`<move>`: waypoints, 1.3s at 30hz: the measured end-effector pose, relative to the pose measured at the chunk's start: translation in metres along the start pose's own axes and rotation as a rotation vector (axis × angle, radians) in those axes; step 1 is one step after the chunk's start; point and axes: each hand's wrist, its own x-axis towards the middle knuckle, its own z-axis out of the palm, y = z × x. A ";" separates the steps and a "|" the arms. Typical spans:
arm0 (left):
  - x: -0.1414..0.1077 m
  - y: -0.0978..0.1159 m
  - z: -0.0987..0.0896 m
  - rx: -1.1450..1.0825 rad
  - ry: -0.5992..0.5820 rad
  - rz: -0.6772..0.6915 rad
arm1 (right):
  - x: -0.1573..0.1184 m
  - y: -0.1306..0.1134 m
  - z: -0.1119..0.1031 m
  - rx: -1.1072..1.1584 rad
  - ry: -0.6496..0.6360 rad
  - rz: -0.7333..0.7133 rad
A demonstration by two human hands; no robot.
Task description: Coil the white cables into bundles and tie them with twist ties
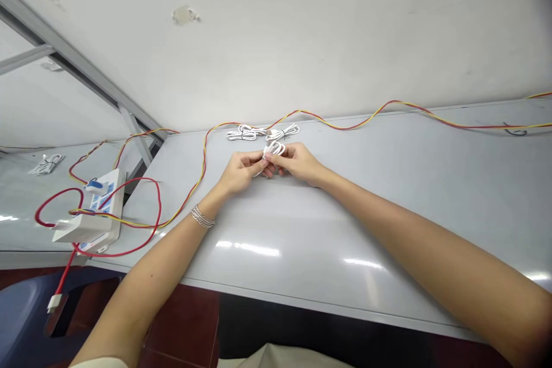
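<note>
A white cable [276, 149], looped into a small bundle, is held up between my two hands over the grey table. My left hand [240, 172], with a silver bracelet [202, 217] on its wrist, pinches the bundle from the left. From the other side my right hand [303, 162] grips it, thumb and fingers closed together. Part of the bundle is hidden by my fingers. Just beyond my hands, a coiled white cable [242, 133] lies on the table near the wall, and another coiled cable [284, 133] rests to its right.
Twisted red and yellow wires [202, 167] run along the wall and down the left side. At left, a white power strip [112, 207] carries a white adapter [81, 229] and a red cable [159, 201]. Another coiled cable [46, 165] lies far left, past a metal frame [133, 126]. A blue chair [26, 310] stands below.
</note>
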 end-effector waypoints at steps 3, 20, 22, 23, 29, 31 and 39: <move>0.000 0.002 -0.001 0.020 -0.007 -0.013 | 0.000 0.001 0.000 -0.009 0.010 -0.001; -0.004 0.000 0.006 0.177 0.035 0.025 | 0.000 0.003 0.000 0.069 -0.012 0.034; -0.004 0.000 0.006 0.173 0.044 0.019 | 0.000 0.004 0.000 0.069 -0.002 0.045; -0.004 -0.001 0.005 0.174 0.049 0.016 | 0.000 0.004 0.000 0.070 0.002 0.052; -0.003 -0.006 0.004 0.192 0.060 0.014 | 0.000 0.004 0.000 0.040 0.015 0.057; -0.002 -0.006 0.003 0.196 0.063 0.027 | -0.001 0.003 0.001 0.014 0.017 0.049; -0.003 -0.005 0.003 0.230 0.094 0.026 | -0.002 0.001 0.001 -0.047 0.016 0.034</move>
